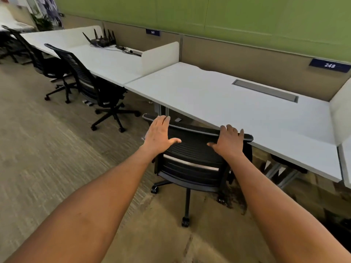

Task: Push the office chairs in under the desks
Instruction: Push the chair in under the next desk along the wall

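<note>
Standing along the row at the left, two black chairs (62, 73) are sitting with their seats tucked beneath the white desks, and a router (101, 39) is resting on the desk behind them. Nearer, a person's left hand (159, 134) is lying flat, fingers spread and released, against the top of the nearest chair (191, 162). That chair's backrest is meeting the edge of the desk (237, 103) marked 248. The right hand (228, 142) is curling loosely over the top rail, probably steadying the chair square.
</note>
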